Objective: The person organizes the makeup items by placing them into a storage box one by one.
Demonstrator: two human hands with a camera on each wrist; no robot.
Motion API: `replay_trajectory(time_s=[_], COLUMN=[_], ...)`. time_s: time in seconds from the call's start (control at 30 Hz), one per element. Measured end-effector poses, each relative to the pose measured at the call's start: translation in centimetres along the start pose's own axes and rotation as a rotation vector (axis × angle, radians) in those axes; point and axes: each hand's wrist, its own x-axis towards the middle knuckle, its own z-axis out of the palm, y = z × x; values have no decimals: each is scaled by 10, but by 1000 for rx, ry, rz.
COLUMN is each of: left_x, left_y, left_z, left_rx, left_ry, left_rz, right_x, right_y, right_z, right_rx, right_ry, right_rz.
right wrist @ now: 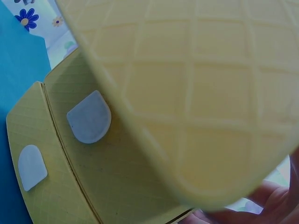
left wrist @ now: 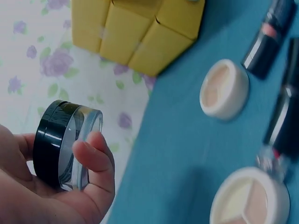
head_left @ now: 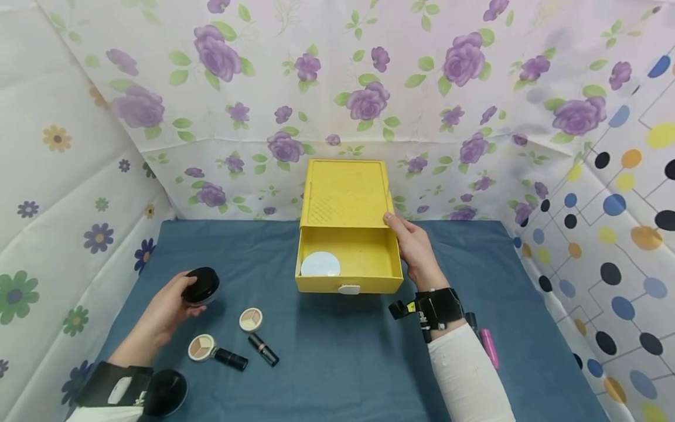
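My left hand [head_left: 166, 310] grips a small round cosmetic jar [left wrist: 67, 144] with a black lid and clear body. In the head view it is raised at the left, over the blue cloth. A yellow drawer box [head_left: 345, 190] stands at the back centre, its top drawer [head_left: 369, 252] pulled out. Inside that drawer lies a white round disc [head_left: 320, 264]. My right hand [head_left: 416, 246] holds the box by its front right corner, thumb on the top edge; its fingers are partly hidden. White knobs [right wrist: 91, 117] mark the lower drawers in the right wrist view.
Two round three-shade concealer pans [head_left: 250, 319], a lipstick [head_left: 263, 350] and a black tube [head_left: 231, 358] lie right of my left hand. A black round object [head_left: 166, 392] is beside my left wrist. A pink tube [head_left: 488, 348] and dark tube [head_left: 471, 320] lie by my right forearm.
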Motion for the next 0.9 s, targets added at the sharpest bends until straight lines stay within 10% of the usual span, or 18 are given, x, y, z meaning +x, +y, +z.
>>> replay_trajectory(time_s=[0.9], left_x=[-14], left_y=[74], left_z=[63], left_rx=[-75], left_ry=[-81], left_rz=[164], right_x=[1], right_y=[0], right_z=[-1], right_rx=[4], right_ry=[3], right_rz=[12])
